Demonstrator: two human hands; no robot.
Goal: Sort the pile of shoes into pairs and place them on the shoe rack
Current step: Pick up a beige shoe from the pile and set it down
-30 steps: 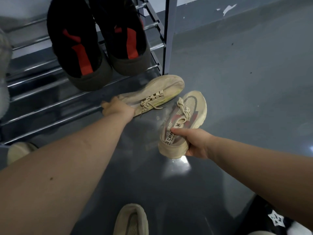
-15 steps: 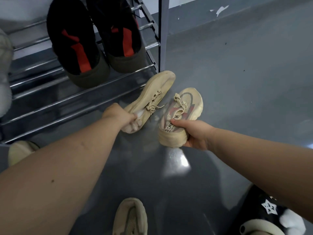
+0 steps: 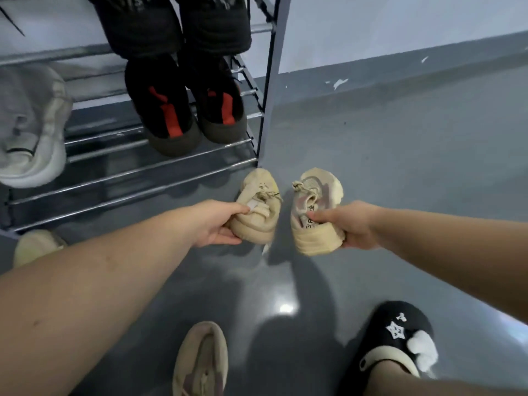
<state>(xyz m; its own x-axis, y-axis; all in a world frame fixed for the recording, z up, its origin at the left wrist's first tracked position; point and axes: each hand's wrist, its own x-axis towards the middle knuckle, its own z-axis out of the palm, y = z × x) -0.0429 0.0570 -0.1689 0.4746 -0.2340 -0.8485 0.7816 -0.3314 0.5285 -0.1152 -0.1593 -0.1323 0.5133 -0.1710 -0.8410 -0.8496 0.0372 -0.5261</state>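
A glossy grey painted floor [image 3: 400, 172] is seen, meeting a pale wall with a grey skirting band at the upper right. A metal-barred shoe rack [image 3: 137, 172] fills the upper left, its grey corner post standing on the floor.

At the rack's left edge a white knit sneaker [image 3: 31, 130] is cut off by the frame. A pair of black shoes with red heel tabs [image 3: 185, 110] rests on a middle shelf near the right post, and another dark pair above it is only partly shown. A pale shoe [image 3: 37, 245] under the rack's lower left corner is half hidden by the left forearm. A beige shoe [image 3: 201, 361] at the bottom edge is blurred and cropped, and a black slipper with a white star [image 3: 397, 335] is worn on a foot at the lower right.

The heel of a beige laced sneaker [image 3: 258, 207] is gripped by the left hand [image 3: 213, 224], thumb on the collar, fingers curled beneath. A matching beige sneaker with a pinkish tongue [image 3: 317, 212] is held beside it, apart, by the right hand [image 3: 354, 224], thumb inside the collar, fingers wrapped round the heel. Both are held just off the rack's lower right corner.
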